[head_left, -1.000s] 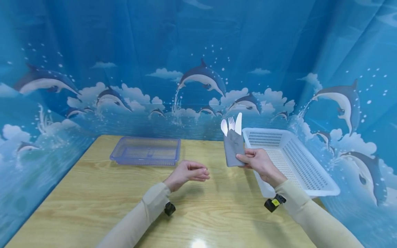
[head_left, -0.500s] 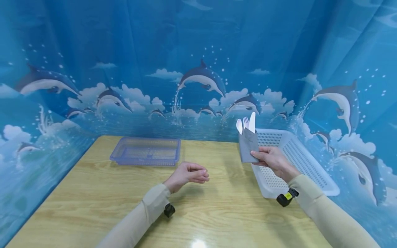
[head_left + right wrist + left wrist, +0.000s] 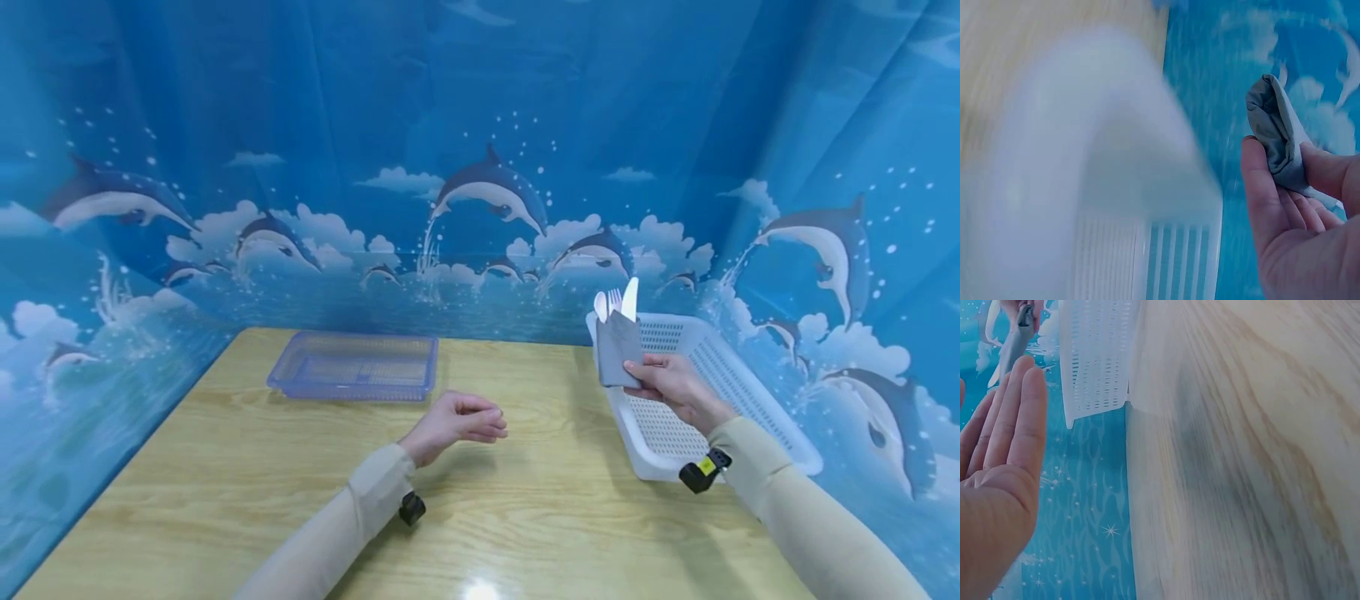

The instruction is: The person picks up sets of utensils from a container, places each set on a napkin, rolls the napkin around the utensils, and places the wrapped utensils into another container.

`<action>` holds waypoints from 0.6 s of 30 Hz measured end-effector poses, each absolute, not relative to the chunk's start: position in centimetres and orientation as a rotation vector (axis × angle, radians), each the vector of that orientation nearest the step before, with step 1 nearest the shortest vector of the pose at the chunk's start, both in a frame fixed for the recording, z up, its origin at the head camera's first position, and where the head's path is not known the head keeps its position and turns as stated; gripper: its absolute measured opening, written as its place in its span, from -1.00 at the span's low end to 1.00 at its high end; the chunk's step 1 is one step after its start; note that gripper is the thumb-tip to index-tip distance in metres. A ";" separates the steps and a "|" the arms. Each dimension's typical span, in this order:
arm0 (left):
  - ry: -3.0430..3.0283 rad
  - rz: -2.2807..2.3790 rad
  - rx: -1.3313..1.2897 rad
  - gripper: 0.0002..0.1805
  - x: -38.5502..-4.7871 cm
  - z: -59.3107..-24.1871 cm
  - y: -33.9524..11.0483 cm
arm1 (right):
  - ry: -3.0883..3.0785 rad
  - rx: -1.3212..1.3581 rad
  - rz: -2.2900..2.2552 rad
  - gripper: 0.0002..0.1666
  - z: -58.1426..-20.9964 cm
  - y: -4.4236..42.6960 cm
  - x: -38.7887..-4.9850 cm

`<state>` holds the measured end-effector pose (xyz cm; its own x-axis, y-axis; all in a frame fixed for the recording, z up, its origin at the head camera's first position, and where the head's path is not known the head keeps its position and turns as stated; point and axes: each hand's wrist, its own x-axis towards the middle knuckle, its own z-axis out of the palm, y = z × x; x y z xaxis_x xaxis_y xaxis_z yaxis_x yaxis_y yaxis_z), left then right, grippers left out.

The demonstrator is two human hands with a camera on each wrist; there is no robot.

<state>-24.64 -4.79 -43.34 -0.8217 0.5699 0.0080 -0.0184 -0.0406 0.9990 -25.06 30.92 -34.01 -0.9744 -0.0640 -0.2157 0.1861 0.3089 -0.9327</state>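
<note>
My right hand (image 3: 678, 390) pinches a grey cloth cutlery pouch (image 3: 618, 350) near its lower right edge, thumb in front and fingers behind. From the pouch's top stick a white spoon (image 3: 601, 307), a fork (image 3: 615, 302) and a knife (image 3: 630, 298). Pouch and hand are raised over the left side of the white basket (image 3: 645, 458). In the right wrist view the folded lower end of the pouch (image 3: 1272, 128) shows between thumb and fingers. My left hand (image 3: 456, 425) hovers above the table's middle with nothing in it, its fingers nearly straight in the left wrist view.
A translucent purple basket (image 3: 352, 390) stands at the back left of the wooden table (image 3: 225, 483). The white basket's perforated walls rise at the right edge. A blue dolphin-print curtain (image 3: 360, 125) hangs behind and along both sides.
My right hand has carried the pouch with the cutlery to the right, from beside the white basket to over its left side. The left hand has stayed in place.
</note>
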 end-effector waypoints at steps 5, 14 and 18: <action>1.824 1.923 0.571 -0.58 -24.8 -43.6 -5.0 | 2.430 0.190 -1.599 -0.35 -34.0 33.7 -26.3; 1.802 1.939 0.554 -0.63 -24.7 -43.4 -4.9 | 2.432 0.274 -1.513 -0.44 -34.5 35.3 -27.1; 1.802 1.946 0.548 -0.63 -24.5 -43.4 -5.0 | 2.436 0.295 -1.463 -0.42 -34.8 35.5 -27.6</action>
<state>-24.53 -5.04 -43.40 -0.8296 0.5583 -0.0016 -0.0445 -0.0632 0.9970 -27.65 35.53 -34.81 -0.9390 0.0285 -0.3429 0.3160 0.4654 -0.8268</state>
